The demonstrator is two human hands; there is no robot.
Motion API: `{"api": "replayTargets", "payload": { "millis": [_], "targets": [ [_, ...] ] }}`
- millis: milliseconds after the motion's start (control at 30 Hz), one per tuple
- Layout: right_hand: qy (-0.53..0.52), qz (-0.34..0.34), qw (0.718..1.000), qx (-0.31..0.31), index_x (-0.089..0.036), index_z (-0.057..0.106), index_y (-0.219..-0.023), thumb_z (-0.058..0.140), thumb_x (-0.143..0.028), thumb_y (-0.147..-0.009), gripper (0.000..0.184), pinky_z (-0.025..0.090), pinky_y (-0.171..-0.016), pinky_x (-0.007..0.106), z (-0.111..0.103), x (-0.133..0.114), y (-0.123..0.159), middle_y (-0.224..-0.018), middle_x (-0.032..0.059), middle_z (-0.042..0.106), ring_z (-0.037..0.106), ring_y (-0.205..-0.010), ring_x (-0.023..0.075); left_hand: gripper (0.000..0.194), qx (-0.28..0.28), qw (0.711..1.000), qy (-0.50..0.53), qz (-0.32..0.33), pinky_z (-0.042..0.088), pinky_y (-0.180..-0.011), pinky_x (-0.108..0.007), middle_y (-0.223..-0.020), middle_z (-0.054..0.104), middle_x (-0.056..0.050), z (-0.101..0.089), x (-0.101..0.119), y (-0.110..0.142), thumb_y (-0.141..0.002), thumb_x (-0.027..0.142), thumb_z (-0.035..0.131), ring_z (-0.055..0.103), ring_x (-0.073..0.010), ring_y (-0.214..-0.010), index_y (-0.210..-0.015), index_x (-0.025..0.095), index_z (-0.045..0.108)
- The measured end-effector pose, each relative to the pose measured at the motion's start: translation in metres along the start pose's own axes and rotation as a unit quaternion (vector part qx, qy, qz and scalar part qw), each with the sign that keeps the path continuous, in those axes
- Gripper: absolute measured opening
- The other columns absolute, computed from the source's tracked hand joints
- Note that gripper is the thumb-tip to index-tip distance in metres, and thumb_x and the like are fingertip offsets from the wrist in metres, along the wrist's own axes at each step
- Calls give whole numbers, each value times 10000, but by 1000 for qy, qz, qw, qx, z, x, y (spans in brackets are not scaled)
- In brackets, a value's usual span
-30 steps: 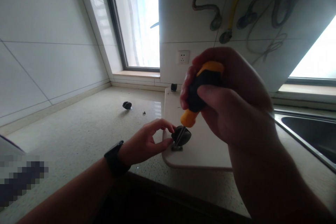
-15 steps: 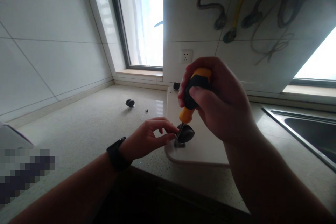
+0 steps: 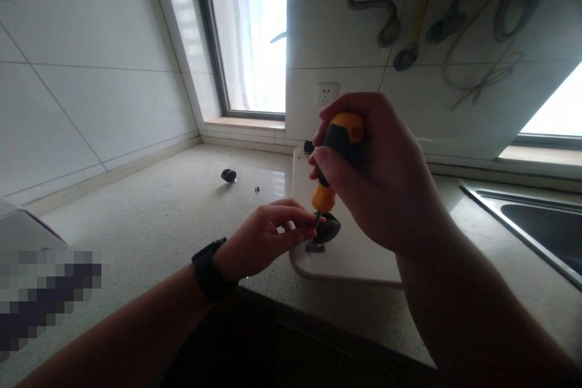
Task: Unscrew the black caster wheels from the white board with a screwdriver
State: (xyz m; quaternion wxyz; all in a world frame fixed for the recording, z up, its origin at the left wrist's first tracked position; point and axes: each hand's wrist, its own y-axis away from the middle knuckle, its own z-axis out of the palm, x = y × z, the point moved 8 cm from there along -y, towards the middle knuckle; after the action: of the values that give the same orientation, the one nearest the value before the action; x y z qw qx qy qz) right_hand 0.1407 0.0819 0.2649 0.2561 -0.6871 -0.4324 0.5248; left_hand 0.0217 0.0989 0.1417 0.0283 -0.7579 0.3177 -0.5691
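Observation:
My right hand [image 3: 382, 182] is wrapped round the yellow-and-black handle of a screwdriver [image 3: 324, 199]. Its metal shaft slants down to the small mounting plate [image 3: 317, 248] of a black caster wheel [image 3: 329, 230]. That caster stands near the front left corner of a white board [image 3: 354, 257]. My left hand [image 3: 268, 233], with a black watch on the wrist, has thumb and forefinger closed at the caster's left edge, right beside the shaft. The fingertips partly hide the contact. The screwdriver's tip is too small to make out.
Another black caster [image 3: 228, 176] lies on the speckled countertop [image 3: 173, 194], with tiny dark screws [image 3: 257, 189] near it. A further caster [image 3: 308, 147] is at the board's back left corner. On the right is a metal sink [image 3: 536, 218]; a white box [image 3: 27, 224] stands left.
The screwdriver has become more upright over the caster's plate. My left fingertips have moved slightly right, closer round the shaft and caster. The whole view has shifted a little.

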Motion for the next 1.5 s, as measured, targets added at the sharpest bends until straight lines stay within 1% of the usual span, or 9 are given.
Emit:
{"api": "replayTargets", "payload": {
  "millis": [167, 400, 567, 800, 1000, 1100, 1267, 1400, 1500],
  "targets": [
    [131, -40, 990, 17, -276, 482, -1099, 696, -289, -861, 321, 532, -679, 364, -4, -10, 0, -946, 14, 553, 567, -794, 174, 181, 7, 1000, 6, 7, 491, -764, -310, -1096, 703, -64, 2, 2, 1, -925, 211, 690, 629, -153, -894, -1094, 191, 751],
    [253, -50, 959, 117, -284, 429, -1026, 790, -465, -771, 477, 523, -654, 382, -20, -11, 6, -914, 7, 574, 564, -743, 179, 214, 24, 999, 17, -30, 532, -871, -366, -1103, 746, -70, 3, -6, 1, -936, 285, 688, 671, -189, -957, -1128, 216, 752],
    [284, -33, 950, 124, -281, 418, -1021, 773, -409, -783, 446, 528, -639, 389, -19, -10, 6, -919, 22, 607, 585, -749, 192, 203, 25, 999, -2, -32, 536, -880, -371, -1069, 752, -68, 3, -4, 0, -930, 269, 692, 672, -193, -954, -1114, 209, 754],
    [257, 2, 962, 97, -266, 526, -991, 698, -565, -835, 378, 527, -571, 358, -28, -6, 2, -867, -1, 640, 615, -671, 165, 183, 32, 998, -37, -31, 531, -815, -336, -1020, 749, -47, 1, 1, -1, -927, 267, 693, 665, -167, -891, -1091, 203, 743],
    [142, 38, 987, 65, -248, 700, -1020, 797, -496, -769, 365, 594, -563, 315, -33, 5, -3, -864, 27, 717, 687, -696, 174, 174, 44, 997, -53, -38, 550, -811, -345, -994, 747, -69, -2, 0, 0, -892, 245, 727, 681, -183, -897, -1047, 167, 735],
    [99, 45, 993, 55, -257, 733, -1031, 815, -420, -768, 320, 636, -612, 314, -30, 8, -4, -898, 3, 737, 721, -746, 179, 205, 52, 996, -61, -36, 565, -807, -355, -1073, 760, -79, -3, 2, 0, -891, 256, 733, 698, -197, -922, -1085, 190, 743],
    [82, 18, 996, 6, -257, 740, -1057, 783, -312, -811, 255, 649, -682, 314, -26, 1, -6, -996, 1, 734, 726, -821, 170, 227, 30, 997, 63, -24, 553, -996, -391, -1156, 763, -83, 6, 7, -2, -951, 270, 669, 712, -201, -1061, -1146, 182, 742],
    [59, 21, 997, -49, -272, 686, -1189, 697, -257, -876, 313, 642, -774, 342, -21, 1, -6, -1078, 20, 710, 712, -936, 186, 199, 55, 993, 90, -48, 584, -953, -377, -1029, 791, -64, 6, 1, -4, -881, 288, 758, 742, -199, -978, -1042, 171, 769],
    [57, 18, 997, -40, -274, 681, -1184, 700, -292, -872, 313, 632, -724, 333, -19, 1, -6, -1045, 25, 692, 699, -909, 188, 188, 71, 993, 67, -61, 588, -936, -377, -997, 795, -60, 3, 2, -5, -864, 292, 775, 746, -197, -943, -1006, 169, 777]
  ]
}}
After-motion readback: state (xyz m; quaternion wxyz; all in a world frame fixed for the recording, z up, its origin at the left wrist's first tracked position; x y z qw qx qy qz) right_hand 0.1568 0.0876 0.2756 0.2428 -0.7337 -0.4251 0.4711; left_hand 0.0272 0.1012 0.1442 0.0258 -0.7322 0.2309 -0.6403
